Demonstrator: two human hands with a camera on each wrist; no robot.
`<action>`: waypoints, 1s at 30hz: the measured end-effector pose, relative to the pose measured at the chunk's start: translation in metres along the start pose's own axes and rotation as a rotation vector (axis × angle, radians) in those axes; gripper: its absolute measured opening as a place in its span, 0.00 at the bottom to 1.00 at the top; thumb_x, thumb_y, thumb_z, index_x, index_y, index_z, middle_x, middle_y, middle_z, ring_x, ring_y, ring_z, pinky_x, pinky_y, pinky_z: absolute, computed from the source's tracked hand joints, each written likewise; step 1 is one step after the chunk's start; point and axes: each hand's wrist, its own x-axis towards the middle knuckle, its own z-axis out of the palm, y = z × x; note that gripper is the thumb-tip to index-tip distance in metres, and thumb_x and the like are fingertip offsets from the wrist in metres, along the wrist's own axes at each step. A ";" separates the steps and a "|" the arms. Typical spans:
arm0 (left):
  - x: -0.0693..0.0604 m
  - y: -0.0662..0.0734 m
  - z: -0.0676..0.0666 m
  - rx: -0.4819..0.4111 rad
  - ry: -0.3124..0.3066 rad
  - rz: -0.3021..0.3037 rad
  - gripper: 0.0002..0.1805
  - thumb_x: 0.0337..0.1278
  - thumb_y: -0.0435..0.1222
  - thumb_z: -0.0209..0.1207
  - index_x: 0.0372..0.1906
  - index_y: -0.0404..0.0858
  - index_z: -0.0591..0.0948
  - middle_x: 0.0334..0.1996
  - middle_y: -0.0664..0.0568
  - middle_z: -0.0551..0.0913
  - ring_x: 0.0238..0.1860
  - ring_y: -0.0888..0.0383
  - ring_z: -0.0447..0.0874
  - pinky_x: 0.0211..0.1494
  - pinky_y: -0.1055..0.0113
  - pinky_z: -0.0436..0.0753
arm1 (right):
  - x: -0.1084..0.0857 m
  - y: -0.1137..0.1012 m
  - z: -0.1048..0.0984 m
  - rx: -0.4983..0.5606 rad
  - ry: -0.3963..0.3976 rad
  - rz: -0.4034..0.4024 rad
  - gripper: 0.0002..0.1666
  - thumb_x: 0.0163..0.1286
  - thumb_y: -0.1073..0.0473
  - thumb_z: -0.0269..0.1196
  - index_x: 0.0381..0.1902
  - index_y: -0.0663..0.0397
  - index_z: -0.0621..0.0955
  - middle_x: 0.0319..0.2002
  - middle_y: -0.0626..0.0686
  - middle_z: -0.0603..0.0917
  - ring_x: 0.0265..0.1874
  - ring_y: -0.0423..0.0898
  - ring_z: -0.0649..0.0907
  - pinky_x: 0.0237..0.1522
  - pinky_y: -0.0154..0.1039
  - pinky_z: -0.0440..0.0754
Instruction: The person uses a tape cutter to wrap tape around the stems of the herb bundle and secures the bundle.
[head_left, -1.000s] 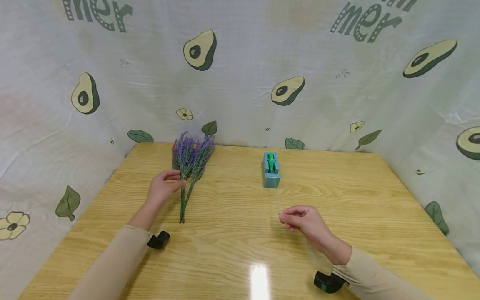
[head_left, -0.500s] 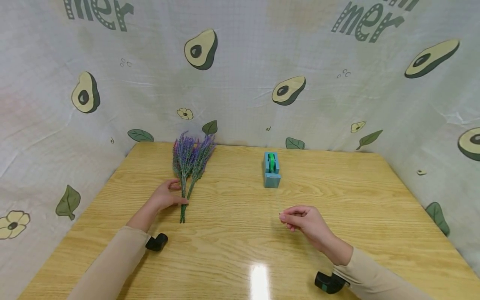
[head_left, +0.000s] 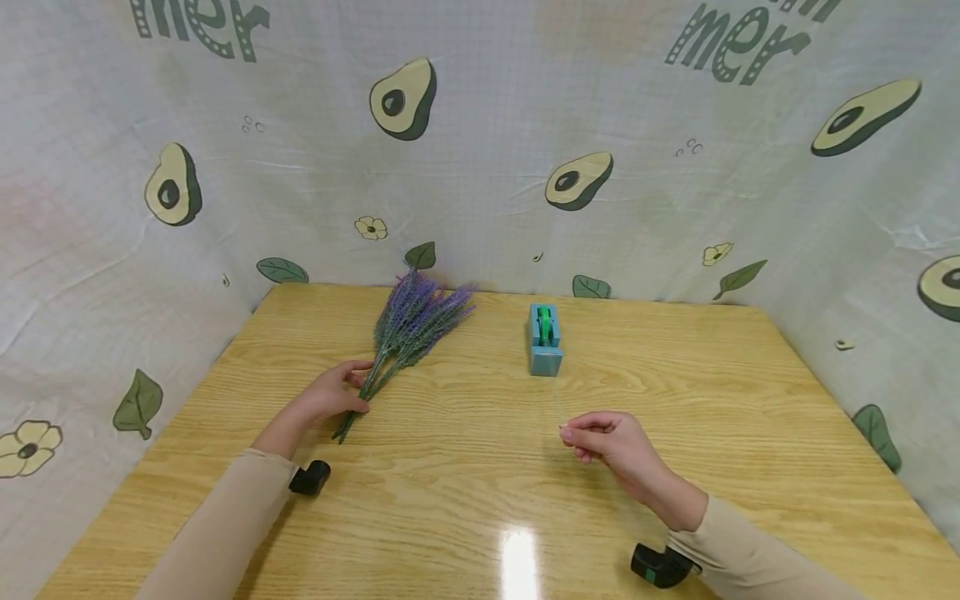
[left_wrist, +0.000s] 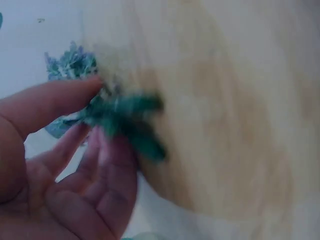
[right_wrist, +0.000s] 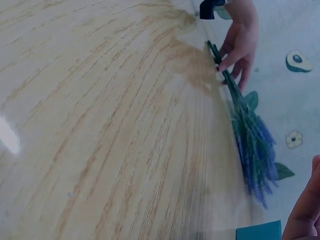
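A bunch of lavender-like flowers [head_left: 420,321] lies tilted on the table, heads toward the back right. My left hand [head_left: 332,393] holds its green stems low down, between thumb and fingers. The left wrist view shows the stem ends [left_wrist: 132,120] poking past the fingertips of that hand [left_wrist: 75,185]. Thumb and index finger of my right hand [head_left: 618,450] pinch the end of a faint clear tape strip, which runs back to the blue tape dispenser [head_left: 545,360] with its green roll. The right wrist view shows only part of this hand [right_wrist: 306,210].
The wooden table [head_left: 480,483] is bordered by a pale curtain [head_left: 480,167] printed with avocados, leaves and flowers. Black devices [head_left: 311,478] are worn at both wrists, and a bright reflection lies near the front edge.
My left hand has come down the stems and taken hold of them. The flower heads have swung right and the stem ends left. My right hand has stayed in place.
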 end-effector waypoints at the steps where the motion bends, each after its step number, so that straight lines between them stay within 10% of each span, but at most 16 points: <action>1: -0.001 0.000 -0.001 0.040 -0.011 0.015 0.38 0.50 0.23 0.61 0.68 0.27 0.58 0.44 0.35 0.70 0.46 0.42 0.70 0.36 0.61 0.74 | 0.000 0.000 0.000 -0.001 0.000 0.000 0.11 0.62 0.67 0.63 0.39 0.73 0.81 0.31 0.55 0.85 0.23 0.39 0.78 0.28 0.33 0.80; 5: -0.005 -0.002 -0.005 0.136 -0.079 0.048 0.37 0.55 0.23 0.57 0.69 0.27 0.55 0.32 0.44 0.67 0.33 0.51 0.66 0.33 0.62 0.68 | 0.000 -0.001 -0.001 -0.003 0.005 -0.002 0.12 0.63 0.66 0.63 0.39 0.73 0.81 0.31 0.55 0.85 0.23 0.39 0.78 0.28 0.33 0.80; 10: -0.010 -0.006 -0.008 0.011 -0.123 0.018 0.33 0.64 0.23 0.44 0.72 0.32 0.49 0.37 0.39 0.64 0.25 0.54 0.66 0.28 0.63 0.69 | -0.001 -0.003 -0.001 0.007 0.005 0.001 0.12 0.63 0.66 0.63 0.39 0.73 0.81 0.31 0.54 0.85 0.23 0.39 0.78 0.27 0.33 0.80; 20: -0.025 -0.023 -0.022 -0.033 -0.081 0.086 0.26 0.70 0.25 0.40 0.71 0.32 0.55 0.57 0.28 0.68 0.27 0.54 0.70 0.27 0.68 0.71 | 0.000 -0.010 -0.002 0.015 0.003 -0.016 0.08 0.65 0.65 0.61 0.37 0.65 0.83 0.30 0.51 0.84 0.24 0.40 0.78 0.29 0.33 0.80; 30: -0.035 -0.034 -0.032 -0.023 -0.215 0.142 0.26 0.67 0.23 0.43 0.69 0.34 0.61 0.53 0.32 0.74 0.22 0.56 0.67 0.26 0.68 0.71 | 0.002 -0.027 -0.001 0.065 0.021 -0.052 0.06 0.65 0.66 0.61 0.32 0.57 0.84 0.28 0.49 0.83 0.24 0.39 0.77 0.29 0.31 0.79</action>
